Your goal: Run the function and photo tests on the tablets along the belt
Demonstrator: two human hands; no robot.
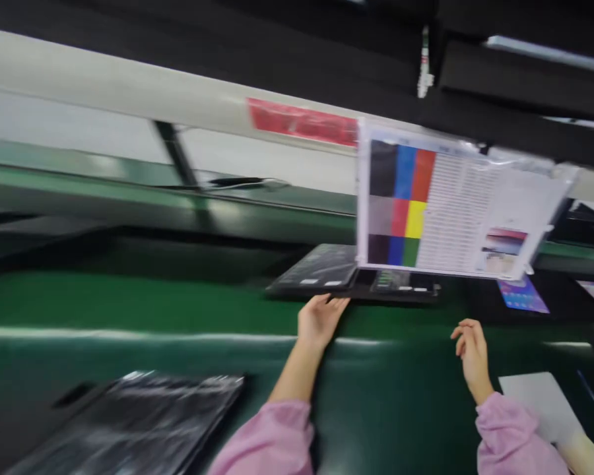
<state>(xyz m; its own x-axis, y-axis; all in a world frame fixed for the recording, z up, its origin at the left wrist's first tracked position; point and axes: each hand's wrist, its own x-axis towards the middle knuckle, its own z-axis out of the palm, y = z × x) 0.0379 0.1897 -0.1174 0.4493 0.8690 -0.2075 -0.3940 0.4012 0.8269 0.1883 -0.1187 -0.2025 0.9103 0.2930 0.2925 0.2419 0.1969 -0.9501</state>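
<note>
The picture is smeared by motion. My left hand (319,321) reaches forward over the green belt (129,303), its fingers stretched out and touching the near edge of a flat black tray-like panel (321,267) that lies on the belt. My right hand (470,353) hovers to the right above the belt, fingers loosely curled and apart, with nothing in it. Both arms wear pink sleeves. A laminated sheet (450,204) with a block of colour squares and lines of text hangs above the panel and hides its far right part.
A shiny black bag (138,422) lies at the lower left. A white sheet (539,402) rests by my right sleeve. Lit screens (522,295) show at the right. A white rail with a red label (301,122) runs across the back.
</note>
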